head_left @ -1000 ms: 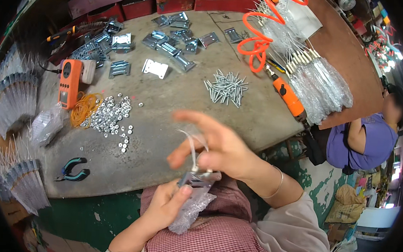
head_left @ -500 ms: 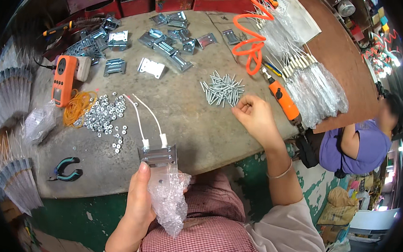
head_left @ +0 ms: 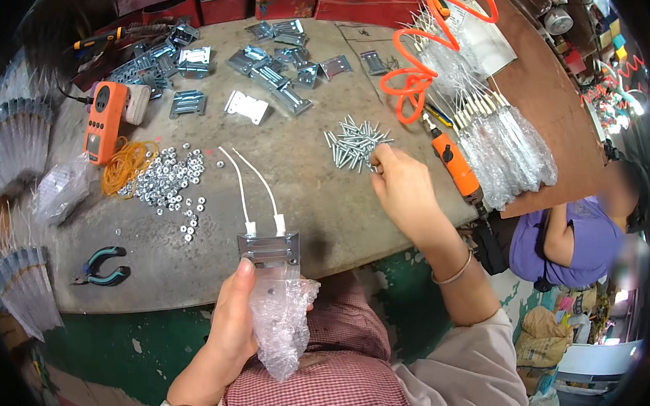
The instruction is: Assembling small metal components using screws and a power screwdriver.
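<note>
Screws (head_left: 352, 146), axes mixed, lie just left of the nearer right hand (head_left: 406, 187); cannot tell if its bent fingers pinch 1. Left hand (head_left: 230, 316) grips bracket (head_left: 270, 251).

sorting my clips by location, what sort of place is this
Probably a small assembly workshop: a pile of loose screws, scattered metal brackets and heaped small nuts share one worktop.

Grey worktable (head_left: 317, 206) — green floor (head_left: 410, 274), paint patchy, worn — bright light (head_left: 636, 107) at far right.
</note>
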`<control>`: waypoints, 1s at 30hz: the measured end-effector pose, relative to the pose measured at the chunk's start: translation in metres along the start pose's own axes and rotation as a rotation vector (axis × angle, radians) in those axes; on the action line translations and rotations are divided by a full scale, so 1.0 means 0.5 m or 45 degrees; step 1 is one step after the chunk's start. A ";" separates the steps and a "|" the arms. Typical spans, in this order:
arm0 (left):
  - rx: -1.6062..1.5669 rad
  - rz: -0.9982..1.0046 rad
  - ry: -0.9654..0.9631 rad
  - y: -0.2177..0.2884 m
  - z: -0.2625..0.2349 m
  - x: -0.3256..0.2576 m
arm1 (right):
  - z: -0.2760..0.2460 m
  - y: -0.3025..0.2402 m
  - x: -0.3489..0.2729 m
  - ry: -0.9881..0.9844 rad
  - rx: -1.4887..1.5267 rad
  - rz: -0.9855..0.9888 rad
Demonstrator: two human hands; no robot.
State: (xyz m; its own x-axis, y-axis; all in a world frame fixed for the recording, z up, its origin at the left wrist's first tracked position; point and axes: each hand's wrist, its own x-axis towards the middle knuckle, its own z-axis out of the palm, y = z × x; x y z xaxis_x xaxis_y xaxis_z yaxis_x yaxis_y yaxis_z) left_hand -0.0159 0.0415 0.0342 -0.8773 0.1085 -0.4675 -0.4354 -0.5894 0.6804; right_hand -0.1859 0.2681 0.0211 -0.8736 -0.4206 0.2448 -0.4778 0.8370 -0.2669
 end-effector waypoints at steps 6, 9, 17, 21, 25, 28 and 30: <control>-0.160 -0.080 0.025 0.003 -0.001 0.001 | -0.041 -0.092 -0.006 -0.130 0.409 0.033; -0.231 -0.081 0.036 0.001 0.001 0.008 | -0.058 -0.164 -0.043 -0.131 0.934 -0.054; -0.336 -0.039 0.048 0.000 0.007 0.008 | -0.038 -0.209 -0.065 -0.003 0.959 -0.335; -0.314 -0.060 -0.050 -0.012 -0.005 0.010 | -0.037 -0.217 -0.063 0.146 0.716 -0.557; -0.300 -0.048 -0.041 -0.009 -0.008 0.007 | -0.045 -0.224 -0.065 0.149 0.584 -0.658; -0.307 -0.052 -0.063 -0.008 -0.009 0.006 | -0.044 -0.221 -0.062 0.175 0.625 -0.666; -0.350 -0.057 -0.047 -0.007 -0.006 0.006 | -0.046 -0.219 -0.060 0.173 0.616 -0.678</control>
State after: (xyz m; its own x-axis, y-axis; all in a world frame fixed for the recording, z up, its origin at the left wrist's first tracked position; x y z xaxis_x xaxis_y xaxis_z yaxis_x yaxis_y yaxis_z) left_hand -0.0161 0.0414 0.0287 -0.8674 0.1655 -0.4692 -0.4072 -0.7781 0.4783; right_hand -0.1051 0.1971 0.0642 -0.5075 -0.6538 0.5612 -0.8494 0.2700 -0.4535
